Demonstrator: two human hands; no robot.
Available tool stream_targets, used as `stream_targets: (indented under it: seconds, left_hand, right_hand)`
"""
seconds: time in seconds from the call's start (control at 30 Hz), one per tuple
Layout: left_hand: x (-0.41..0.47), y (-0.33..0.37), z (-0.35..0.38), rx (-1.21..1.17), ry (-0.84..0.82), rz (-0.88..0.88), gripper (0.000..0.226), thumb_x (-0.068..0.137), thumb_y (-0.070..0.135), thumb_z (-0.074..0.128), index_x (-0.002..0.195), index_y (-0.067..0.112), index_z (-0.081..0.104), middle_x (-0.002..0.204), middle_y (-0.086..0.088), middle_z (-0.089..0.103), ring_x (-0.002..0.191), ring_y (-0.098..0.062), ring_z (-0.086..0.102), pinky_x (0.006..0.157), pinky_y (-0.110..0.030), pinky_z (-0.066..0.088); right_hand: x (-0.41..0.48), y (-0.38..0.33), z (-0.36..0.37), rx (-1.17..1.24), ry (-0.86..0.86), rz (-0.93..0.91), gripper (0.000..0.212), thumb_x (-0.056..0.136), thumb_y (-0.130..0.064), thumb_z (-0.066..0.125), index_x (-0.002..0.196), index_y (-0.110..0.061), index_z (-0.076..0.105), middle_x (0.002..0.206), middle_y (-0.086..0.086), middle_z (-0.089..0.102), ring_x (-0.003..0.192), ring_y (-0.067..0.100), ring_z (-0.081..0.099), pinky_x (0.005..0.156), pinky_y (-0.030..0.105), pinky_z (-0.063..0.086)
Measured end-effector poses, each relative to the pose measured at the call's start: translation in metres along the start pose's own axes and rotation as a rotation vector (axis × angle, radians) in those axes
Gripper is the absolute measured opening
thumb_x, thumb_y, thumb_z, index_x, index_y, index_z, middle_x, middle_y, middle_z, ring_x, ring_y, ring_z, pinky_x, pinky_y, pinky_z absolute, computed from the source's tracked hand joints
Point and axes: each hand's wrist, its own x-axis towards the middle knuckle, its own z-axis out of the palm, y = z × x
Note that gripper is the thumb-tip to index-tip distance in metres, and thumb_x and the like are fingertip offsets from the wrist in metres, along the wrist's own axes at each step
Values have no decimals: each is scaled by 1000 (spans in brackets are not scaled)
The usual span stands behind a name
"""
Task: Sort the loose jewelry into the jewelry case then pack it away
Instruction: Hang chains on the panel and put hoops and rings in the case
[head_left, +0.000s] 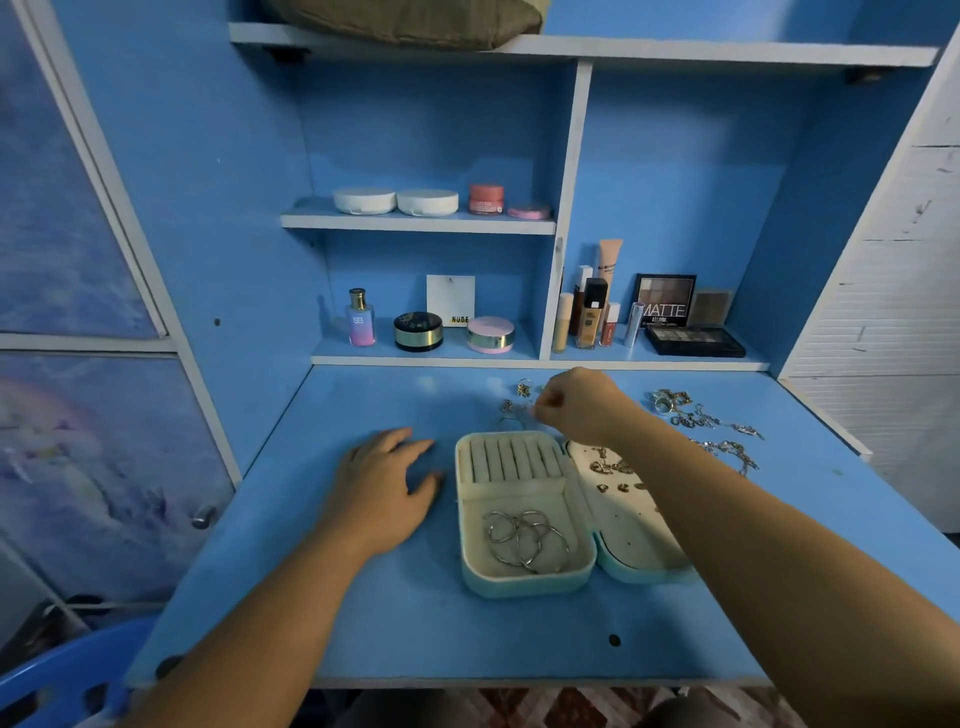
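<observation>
Blue counter (363, 623), and we're mid-sort: the open jewelry case (524, 584) sits dead centre, the left hand (384, 488) rests flat at its nine o'clock with relaxed fingers holding nothing, while the right hand (582, 410) reaches to twelve o'clock, fingers (548, 410) pinched over a cluster of loose pieces (511, 408), though whether one is caught is too blurred to call. Inside the case, silver hoops (524, 535) fill the six o'clock tray, the ring rolls (514, 460) at twelve look bare, and the lid (639, 540) at three o'clock carries earrings (613, 487) and chains (610, 466). Next, I'd say, comes a clean lift into a compartment, with a bigger tangle (696, 415) waiting at two o'clock.
</observation>
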Motion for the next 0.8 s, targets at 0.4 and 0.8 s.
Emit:
stream_targets:
  seconds: [0.4, 0.8]
  left_hand:
    - [0, 1, -4, -53, -6, -20, 66, 79, 60, 38, 136, 32, 54, 149, 4, 42, 138, -16, 37, 115, -32, 23]
    - [2, -1, 0, -90, 49, -8, 46, 90, 47, 56, 133, 31, 57, 144, 4, 48, 135, -16, 41, 114, -35, 28]
  right_hand:
    - [29, -32, 12, -167, -231, 160, 48, 81, -50, 67, 70, -6, 49, 66, 5, 48, 63, 17, 48, 54, 25, 38]
    - [18, -24, 10, 446, -24, -6, 8, 88, -11, 65, 83, -14, 60, 82, 9, 71, 68, 18, 64, 71, 31, 57]
